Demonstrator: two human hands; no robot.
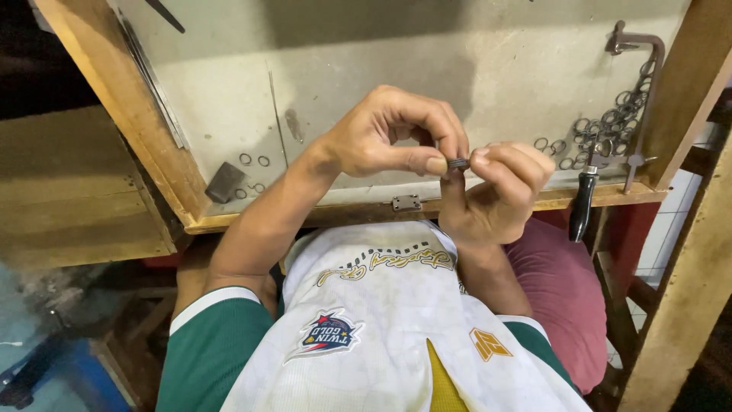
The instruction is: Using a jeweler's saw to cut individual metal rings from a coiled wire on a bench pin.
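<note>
The left hand (396, 137) and right hand (496, 191) pinch a small metal ring (458, 163) between closed fingers above the surface (343, 69). A steady, light grip prevents slipping.

two hands (450, 164), one small ring (458, 163) pinched, four loose rings (254, 172), perhaps twenty piled rings (606, 130), one saw (610, 114)

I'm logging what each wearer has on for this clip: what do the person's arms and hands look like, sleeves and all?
Both hands, the left hand and the right hand, are bare: no gloves, and no rings, watch or bracelet show. The forearms are bare too. Short green sleeves with a white band at the cuff end above the elbows, on a white jersey with printed badges.
</note>
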